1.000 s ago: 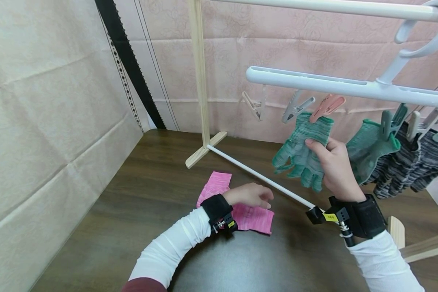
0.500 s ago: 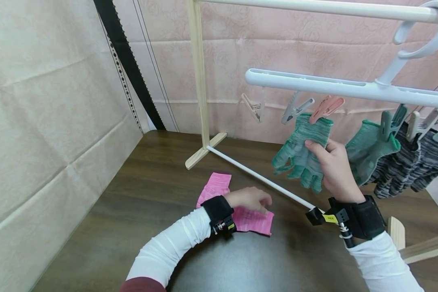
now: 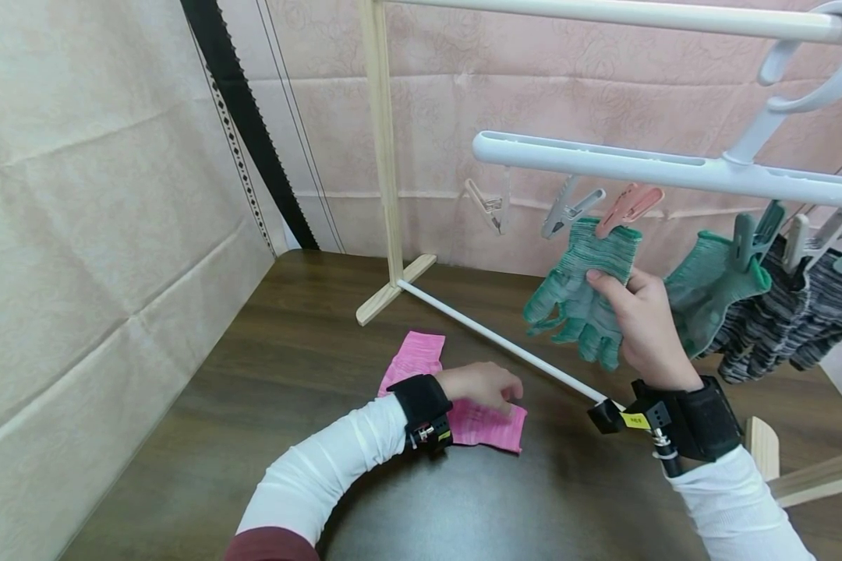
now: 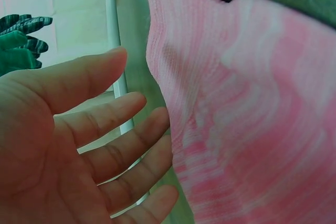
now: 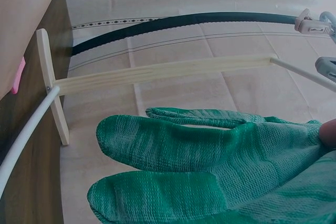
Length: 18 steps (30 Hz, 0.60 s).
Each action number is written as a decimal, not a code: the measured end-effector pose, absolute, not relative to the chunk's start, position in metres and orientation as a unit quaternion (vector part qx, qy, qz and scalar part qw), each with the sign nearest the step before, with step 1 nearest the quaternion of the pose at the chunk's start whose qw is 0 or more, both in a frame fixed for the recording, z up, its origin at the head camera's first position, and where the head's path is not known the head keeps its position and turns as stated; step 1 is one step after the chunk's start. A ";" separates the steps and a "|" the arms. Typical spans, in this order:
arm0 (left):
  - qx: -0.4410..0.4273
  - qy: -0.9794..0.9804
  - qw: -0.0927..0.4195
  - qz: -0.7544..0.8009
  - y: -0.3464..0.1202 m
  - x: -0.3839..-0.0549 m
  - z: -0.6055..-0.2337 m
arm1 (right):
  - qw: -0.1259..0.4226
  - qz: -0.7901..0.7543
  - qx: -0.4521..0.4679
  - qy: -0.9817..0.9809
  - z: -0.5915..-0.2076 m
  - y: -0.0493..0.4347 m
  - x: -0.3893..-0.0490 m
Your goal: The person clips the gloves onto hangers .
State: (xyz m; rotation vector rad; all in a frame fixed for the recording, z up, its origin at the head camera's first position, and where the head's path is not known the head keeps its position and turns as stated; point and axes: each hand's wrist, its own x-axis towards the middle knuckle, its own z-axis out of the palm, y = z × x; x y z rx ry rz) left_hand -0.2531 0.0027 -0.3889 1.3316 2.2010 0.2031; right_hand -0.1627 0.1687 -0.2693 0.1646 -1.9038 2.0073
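The right hand (image 3: 651, 331) pinches a green knitted glove (image 3: 581, 280), right of the head view's centre, clipped in a salmon clothespin (image 3: 628, 209) under a pale hanger (image 3: 603, 161), upper right. The left hand (image 3: 482, 385), loosely spread and holding nothing, is near pink knitwear (image 3: 487, 426), lower centre.

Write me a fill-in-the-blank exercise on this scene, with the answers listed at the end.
1. The glove held by the right grip is ____ in color.
2. The knitted fabric nearest the left grip is ____.
3. In the head view, the dark gloves hang to the ____ of the held glove.
4. The upright post is made of ____.

Missing words: green; pink; right; wood.
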 end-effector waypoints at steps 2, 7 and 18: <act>0.499 0.819 0.274 0.071 0.003 -0.252 -0.388 | 0.185 0.713 0.058 -0.674 -0.269 0.168 -0.163; 0.509 0.825 0.241 0.037 0.005 -0.246 -0.386 | 0.186 0.712 0.060 -0.675 -0.269 0.168 -0.163; 0.508 0.838 0.196 -0.021 0.010 -0.237 -0.388 | 0.184 0.709 0.056 -0.678 -0.269 0.168 -0.162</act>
